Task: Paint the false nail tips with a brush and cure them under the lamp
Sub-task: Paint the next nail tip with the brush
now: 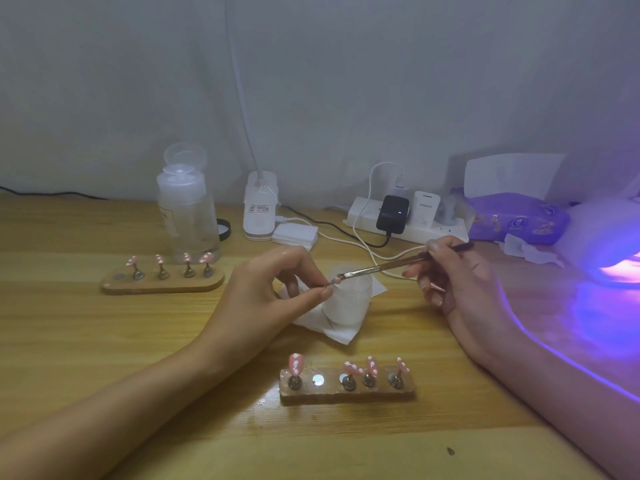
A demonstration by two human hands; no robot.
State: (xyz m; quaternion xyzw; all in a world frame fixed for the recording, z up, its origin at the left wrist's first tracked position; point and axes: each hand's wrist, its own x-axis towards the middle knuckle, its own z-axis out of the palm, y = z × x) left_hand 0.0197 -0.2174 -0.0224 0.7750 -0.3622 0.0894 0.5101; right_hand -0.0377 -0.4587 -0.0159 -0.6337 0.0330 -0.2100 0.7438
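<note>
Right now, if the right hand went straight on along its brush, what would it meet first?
The right hand points its brush left at the nail tip pinched by the left hand. The bristles look almost on it, so that tip comes first, then the left fingers; depth unclear.

Wood-grain table (104,341) is pretty busy: one nail stand (329,396) up front, a second stand (156,286) back left just in front of a clear bottle (188,216), then a white lamp base (259,216), cotton pads (295,234), power strip (363,218), purple tissue pack (519,220), and the glowing curing lamp (602,237) far right. Paper towel (334,332) sits in the middle.
</note>
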